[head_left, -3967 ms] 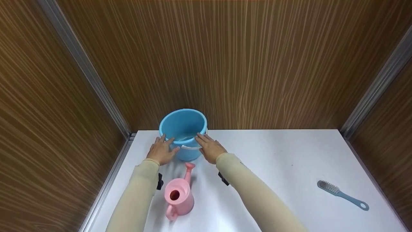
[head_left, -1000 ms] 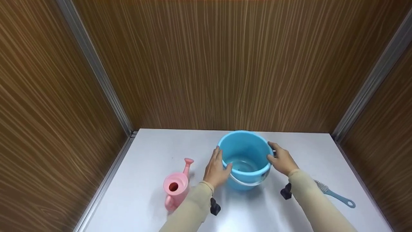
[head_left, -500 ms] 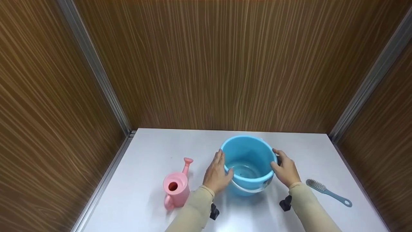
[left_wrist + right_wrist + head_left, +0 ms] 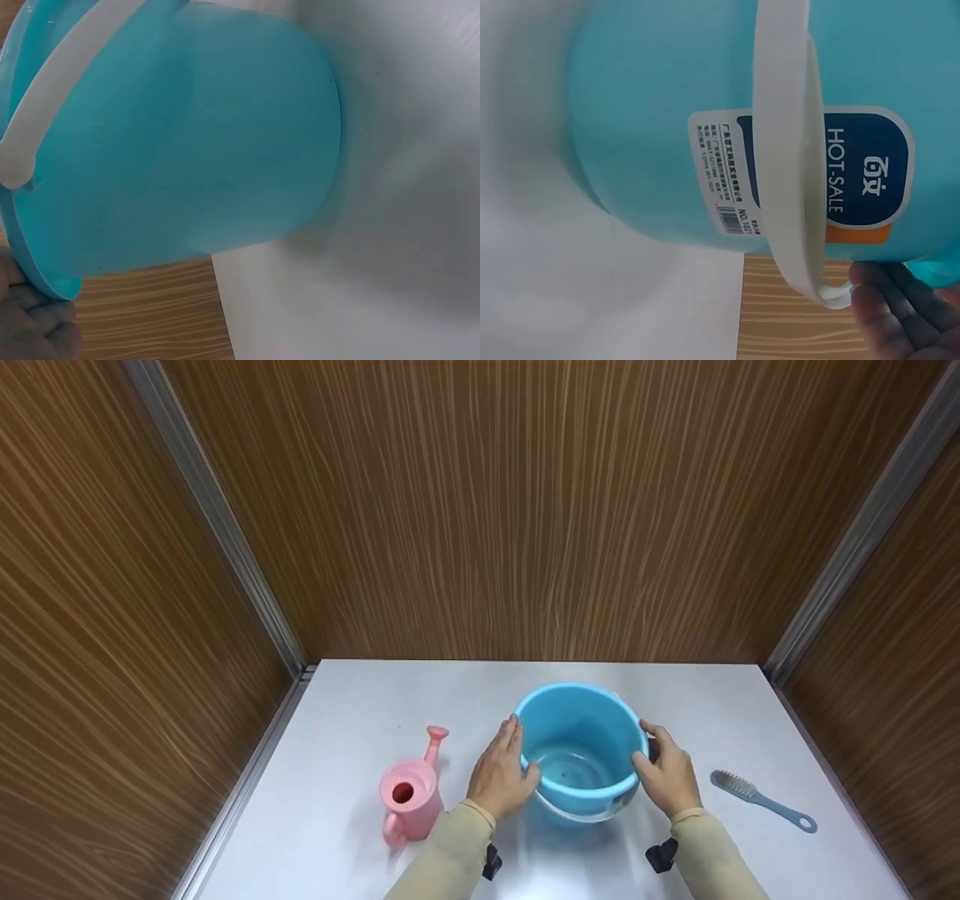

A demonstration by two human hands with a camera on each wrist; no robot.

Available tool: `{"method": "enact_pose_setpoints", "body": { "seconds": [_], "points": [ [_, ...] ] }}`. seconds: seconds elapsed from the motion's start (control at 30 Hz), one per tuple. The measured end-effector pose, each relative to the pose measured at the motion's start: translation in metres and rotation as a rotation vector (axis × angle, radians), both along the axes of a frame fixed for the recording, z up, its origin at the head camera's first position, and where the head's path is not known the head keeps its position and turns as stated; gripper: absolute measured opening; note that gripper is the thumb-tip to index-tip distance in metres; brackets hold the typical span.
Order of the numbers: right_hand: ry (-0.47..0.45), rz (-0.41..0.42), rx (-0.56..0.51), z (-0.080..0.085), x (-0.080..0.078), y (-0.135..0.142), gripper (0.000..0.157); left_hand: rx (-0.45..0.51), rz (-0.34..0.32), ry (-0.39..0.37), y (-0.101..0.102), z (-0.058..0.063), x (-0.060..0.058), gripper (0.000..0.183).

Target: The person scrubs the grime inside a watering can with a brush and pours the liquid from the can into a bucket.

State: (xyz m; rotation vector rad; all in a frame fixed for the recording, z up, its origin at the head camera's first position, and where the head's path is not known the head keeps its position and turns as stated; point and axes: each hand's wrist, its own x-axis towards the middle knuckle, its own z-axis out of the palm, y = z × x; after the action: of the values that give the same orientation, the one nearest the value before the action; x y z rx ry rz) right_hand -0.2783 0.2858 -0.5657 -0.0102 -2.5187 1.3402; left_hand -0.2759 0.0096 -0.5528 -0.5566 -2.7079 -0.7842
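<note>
A light-blue bucket (image 4: 577,735) stands upright between both hands, right of the middle of the table in the head view. Its white handle (image 4: 784,142) hangs down along the side. My left hand (image 4: 501,776) presses the bucket's left side with its fingers straight, the thumb near the front rim. On the opposite side my right hand (image 4: 667,772) grips the rim, thumb on top and fingers bent outside. The right wrist view shows a dark-blue label (image 4: 870,169) on the bucket wall. Whether the bucket's bottom touches the table I cannot tell.
A pink watering can (image 4: 411,802) stands to the left of my left arm. Right of the bucket lies a blue-grey brush (image 4: 761,800). The white table (image 4: 360,697) is bounded by wood-grain walls (image 4: 525,510) at the back and both sides.
Over four seconds the bucket has moved with both hands from the back left to right of the middle. Within the last second it has shifted slightly toward me. The watering can has stayed put.
</note>
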Motion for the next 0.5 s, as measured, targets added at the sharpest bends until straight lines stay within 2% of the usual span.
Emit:
{"method": "enact_pose_setpoints", "body": {
  "seconds": [0.17,0.37,0.5],
  "points": [
    [0.032,-0.030,0.014,0.000,0.005,-0.002,0.049,0.001,-0.011,0.069,0.001,-0.004,0.000,0.062],
    [0.000,-0.056,-0.001,-0.003,0.012,-0.003,0.049,-0.013,-0.019,0.044,0.001,-0.007,0.003,0.063],
    [0.011,-0.059,-0.002,0.000,0.012,-0.005,0.049,-0.007,-0.023,0.062,0.000,-0.004,0.001,0.063]
  ]
}}
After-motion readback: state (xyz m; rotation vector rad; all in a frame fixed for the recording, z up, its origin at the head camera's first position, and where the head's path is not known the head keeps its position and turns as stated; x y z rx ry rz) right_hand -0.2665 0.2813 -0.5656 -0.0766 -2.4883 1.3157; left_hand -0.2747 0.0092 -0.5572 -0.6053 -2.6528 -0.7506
